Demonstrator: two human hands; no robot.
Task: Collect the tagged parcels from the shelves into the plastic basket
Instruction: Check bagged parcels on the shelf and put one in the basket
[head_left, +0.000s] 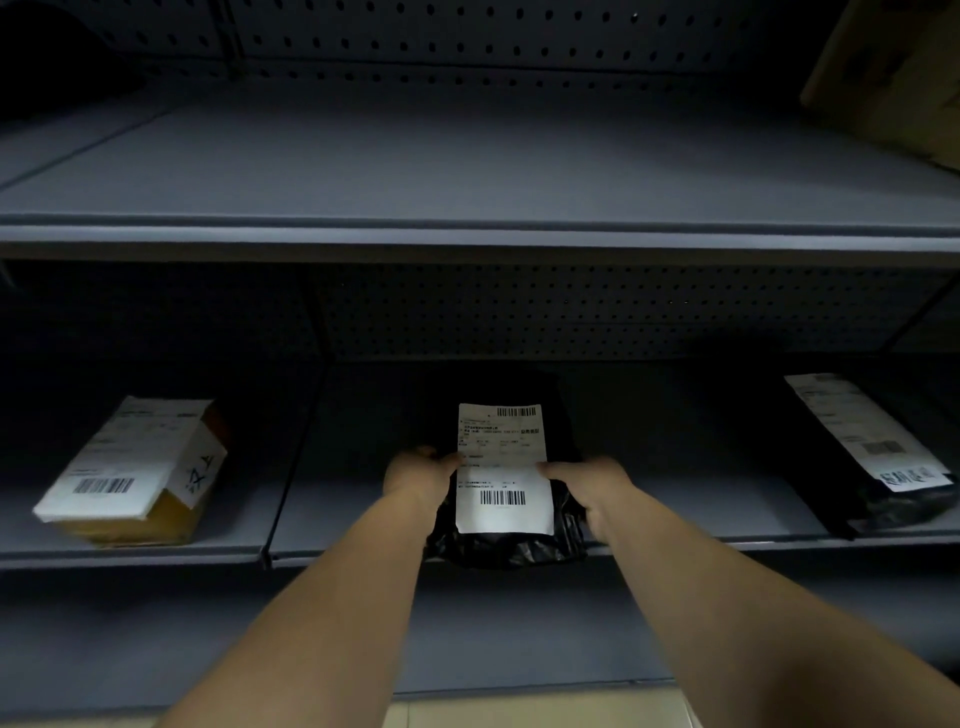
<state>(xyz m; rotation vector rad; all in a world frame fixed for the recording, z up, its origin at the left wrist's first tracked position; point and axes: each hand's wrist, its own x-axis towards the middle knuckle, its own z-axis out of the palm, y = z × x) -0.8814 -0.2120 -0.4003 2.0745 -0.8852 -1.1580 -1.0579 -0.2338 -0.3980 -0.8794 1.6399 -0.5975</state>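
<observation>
Both hands gripped a black bagged parcel (504, 545) on the middle shelf (675, 512): left hand (418, 475) and right hand (592, 488) fingers clamped on its sides. A boxed parcel (135, 473) lay well left of the fingers, another bagged parcel (872, 457) well right. No basket showed; collecting seemed far from finished.

Single head cam, close, facing fwd-down at mid shelf (467, 551), arm's reach.

Black poly parcel (506, 540), white barcode label (503, 470), flat, overhanging shelf edge.
</observation>
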